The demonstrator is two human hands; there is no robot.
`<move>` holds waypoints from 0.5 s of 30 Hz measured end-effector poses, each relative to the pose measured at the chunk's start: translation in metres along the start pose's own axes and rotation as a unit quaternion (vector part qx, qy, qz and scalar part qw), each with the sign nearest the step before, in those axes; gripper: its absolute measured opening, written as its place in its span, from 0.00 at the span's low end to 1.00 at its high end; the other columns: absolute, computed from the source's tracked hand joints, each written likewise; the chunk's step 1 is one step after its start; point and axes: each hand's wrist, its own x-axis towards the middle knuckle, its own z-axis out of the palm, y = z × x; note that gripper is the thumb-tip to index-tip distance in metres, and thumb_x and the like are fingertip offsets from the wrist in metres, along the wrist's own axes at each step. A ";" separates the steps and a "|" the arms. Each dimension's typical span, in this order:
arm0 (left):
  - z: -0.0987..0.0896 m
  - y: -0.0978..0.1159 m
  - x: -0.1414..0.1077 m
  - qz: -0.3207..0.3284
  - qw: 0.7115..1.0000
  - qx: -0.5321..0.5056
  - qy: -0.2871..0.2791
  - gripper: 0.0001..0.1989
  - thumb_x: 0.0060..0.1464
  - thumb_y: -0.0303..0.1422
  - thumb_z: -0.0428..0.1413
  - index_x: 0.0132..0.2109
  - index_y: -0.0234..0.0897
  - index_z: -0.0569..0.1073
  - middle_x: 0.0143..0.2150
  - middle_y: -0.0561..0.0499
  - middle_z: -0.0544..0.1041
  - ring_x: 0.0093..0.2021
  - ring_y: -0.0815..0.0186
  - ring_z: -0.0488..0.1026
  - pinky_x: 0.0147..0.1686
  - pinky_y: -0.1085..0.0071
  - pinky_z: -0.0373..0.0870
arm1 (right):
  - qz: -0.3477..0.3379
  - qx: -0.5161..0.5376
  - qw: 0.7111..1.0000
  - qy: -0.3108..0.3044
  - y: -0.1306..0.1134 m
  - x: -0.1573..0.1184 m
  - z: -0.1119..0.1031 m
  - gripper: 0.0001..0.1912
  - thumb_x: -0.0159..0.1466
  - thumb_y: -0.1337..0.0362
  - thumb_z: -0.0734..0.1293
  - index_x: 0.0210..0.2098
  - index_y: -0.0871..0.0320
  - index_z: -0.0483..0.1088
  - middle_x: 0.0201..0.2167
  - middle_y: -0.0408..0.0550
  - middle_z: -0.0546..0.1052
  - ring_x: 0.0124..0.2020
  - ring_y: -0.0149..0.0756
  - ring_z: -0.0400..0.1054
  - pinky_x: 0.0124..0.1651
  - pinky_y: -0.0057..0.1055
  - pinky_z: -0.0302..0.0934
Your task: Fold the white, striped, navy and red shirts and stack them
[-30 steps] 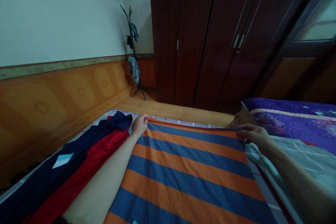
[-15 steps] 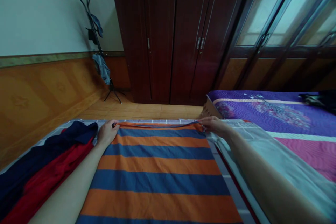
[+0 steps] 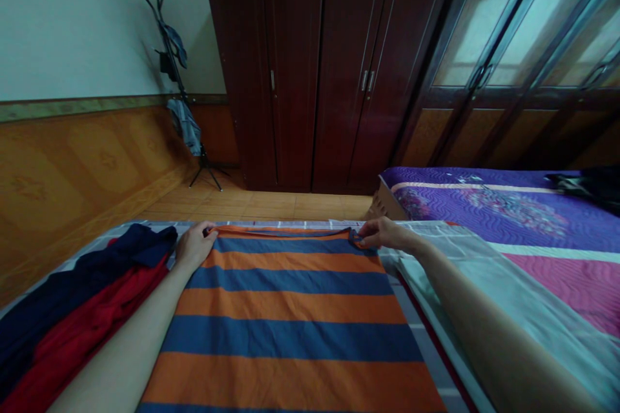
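An orange and blue striped cloth (image 3: pixel 290 306) lies spread out in front of me. My left hand (image 3: pixel 196 245) pinches its far left corner. At the far right corner, my right hand (image 3: pixel 380 234) has its fingers on the fabric, where the edge is curled over. The far edge runs between both hands, slightly bunched. Left of the cloth lie a navy garment (image 3: pixel 106 264) and a red garment (image 3: pixel 104 329), partly behind my left forearm. A pale green cloth (image 3: pixel 489 284) lies to the right, partly under my right forearm.
A bed with a purple cover (image 3: pixel 484 200) stands at the right, with dark cloth (image 3: pixel 595 187) on it. Beyond the floor (image 3: pixel 271 205) is a dark red wardrobe (image 3: pixel 295 77). A coat rack (image 3: pixel 174 68) stands at the back left.
My right hand has moved a little to the left along the far edge, and the cloth's far right corner has curled inward. My left hand keeps its hold.
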 end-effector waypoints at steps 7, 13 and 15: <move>0.000 0.000 0.000 0.001 1.000 -0.002 -0.002 0.10 0.53 0.35 0.50 0.39 0.40 0.74 0.40 0.50 0.78 0.40 0.61 0.74 0.35 0.73 0.67 | -0.021 -0.152 0.987 0.050 -0.015 0.002 0.012 0.07 0.48 0.63 0.68 0.27 0.58 0.75 0.22 0.42 0.74 0.25 0.32 0.65 0.25 0.26 0.52; 0.000 -0.001 0.000 -0.004 1.000 -0.007 0.000 0.11 0.53 0.36 0.51 0.41 0.40 0.74 0.41 0.50 0.78 0.41 0.61 0.74 0.37 0.73 0.67 | -0.037 -0.210 0.976 0.039 -0.022 -0.002 0.013 0.06 0.50 0.65 0.67 0.28 0.56 0.76 0.22 0.42 0.75 0.25 0.31 0.66 0.27 0.25 0.52; 0.000 -0.001 0.001 -0.008 1.000 -0.009 0.000 0.11 0.53 0.36 0.51 0.41 0.40 0.74 0.41 0.50 0.78 0.41 0.61 0.74 0.37 0.72 0.67 | -0.021 -0.222 0.973 0.057 -0.020 -0.001 0.012 0.05 0.51 0.64 0.67 0.26 0.57 0.75 0.22 0.43 0.75 0.24 0.31 0.66 0.26 0.25 0.51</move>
